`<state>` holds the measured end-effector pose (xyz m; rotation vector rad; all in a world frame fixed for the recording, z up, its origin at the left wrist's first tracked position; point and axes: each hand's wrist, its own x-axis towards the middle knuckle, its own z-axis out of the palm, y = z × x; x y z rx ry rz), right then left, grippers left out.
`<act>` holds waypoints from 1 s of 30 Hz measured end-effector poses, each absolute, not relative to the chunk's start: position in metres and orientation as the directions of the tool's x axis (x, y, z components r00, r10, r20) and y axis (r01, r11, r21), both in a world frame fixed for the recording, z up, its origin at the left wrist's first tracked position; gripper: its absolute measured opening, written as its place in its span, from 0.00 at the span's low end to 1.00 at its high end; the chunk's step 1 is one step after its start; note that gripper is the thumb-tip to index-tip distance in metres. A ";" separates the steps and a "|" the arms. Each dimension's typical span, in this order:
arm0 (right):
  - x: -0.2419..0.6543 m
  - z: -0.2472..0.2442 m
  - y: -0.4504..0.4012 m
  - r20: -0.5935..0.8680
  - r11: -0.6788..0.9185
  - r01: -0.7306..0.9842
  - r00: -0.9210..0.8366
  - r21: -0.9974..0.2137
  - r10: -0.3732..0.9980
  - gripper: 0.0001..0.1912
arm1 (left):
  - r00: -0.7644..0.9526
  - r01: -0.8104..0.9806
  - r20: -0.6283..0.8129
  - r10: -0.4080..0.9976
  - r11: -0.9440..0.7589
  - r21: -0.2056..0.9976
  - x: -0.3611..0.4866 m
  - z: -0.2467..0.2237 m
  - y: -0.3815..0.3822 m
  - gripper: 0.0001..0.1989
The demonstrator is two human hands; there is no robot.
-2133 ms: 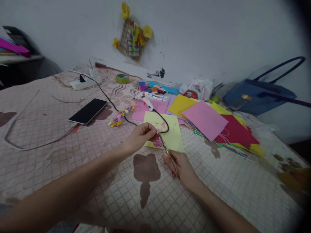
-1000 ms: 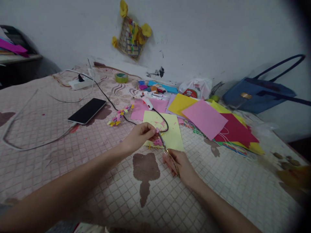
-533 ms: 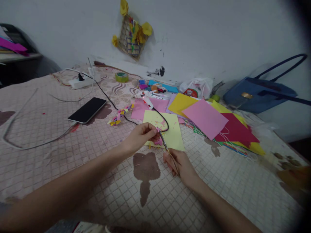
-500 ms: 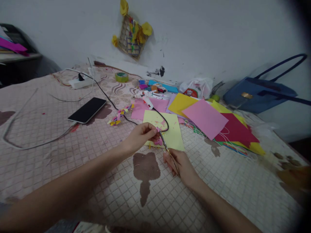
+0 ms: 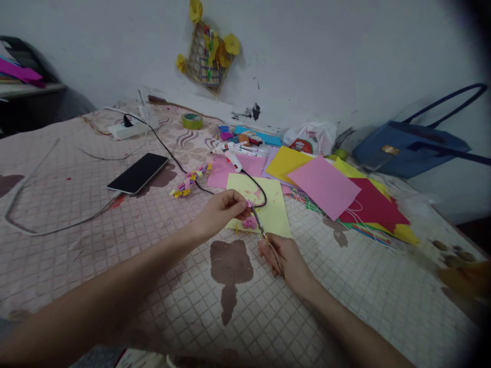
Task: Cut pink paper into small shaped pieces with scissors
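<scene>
My left hand (image 5: pixel 229 205) is closed, pinching a small pink paper piece (image 5: pixel 249 203) between thumb and fingers. A slim metal tool that looks like scissors (image 5: pixel 260 223) is in my right hand (image 5: pixel 283 258), its fingers wrapped round the handle end. The tip of the tool is at the pink piece. Below both hands lies a pale yellow sheet (image 5: pixel 278 204) with pink scraps (image 5: pixel 249 223) on it. A white glue gun (image 5: pixel 231 156) rests just behind, its black cord curving over the sheet.
A phone (image 5: pixel 138 174) on a cable and a colourful paper chain (image 5: pixel 190 181) lie left. Coloured papers (image 5: pixel 326 186) and white strings are to the right, before a blue bag (image 5: pixel 410 148). Green tape (image 5: pixel 192 121) and a power strip (image 5: pixel 128 130) stand farther back.
My left hand has shifted very slightly, and the pink scraps below it show more clearly. My right hand keeps its hold on the tool, almost unmoved.
</scene>
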<state>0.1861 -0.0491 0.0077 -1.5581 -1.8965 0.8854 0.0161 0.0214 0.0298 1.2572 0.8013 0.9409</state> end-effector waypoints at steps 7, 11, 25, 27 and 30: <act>0.187 0.007 -0.049 -0.014 0.115 0.642 -0.192 -0.758 0.981 0.20 | 0.423 -0.125 0.006 0.906 0.052 0.991 0.016 0.030 0.022 0.06; 0.187 0.007 -0.049 -0.012 0.122 0.648 -0.199 -0.752 0.980 0.20 | 0.429 -0.124 0.000 0.903 0.058 0.991 0.015 0.031 0.022 0.06; 0.188 0.005 -0.048 -0.016 0.124 0.644 -0.207 -0.755 0.978 0.19 | 0.484 -0.195 -0.040 0.874 0.153 0.969 0.016 0.024 0.022 0.08; 0.188 0.005 -0.049 -0.015 0.124 0.640 -0.206 -0.758 0.978 0.20 | 0.484 -0.219 -0.039 0.874 0.164 0.962 0.015 0.023 0.023 0.07; 0.189 0.004 -0.049 -0.018 0.119 0.633 -0.206 -0.765 0.978 0.20 | 0.489 -0.243 -0.036 0.871 0.176 0.954 0.015 0.024 0.023 0.07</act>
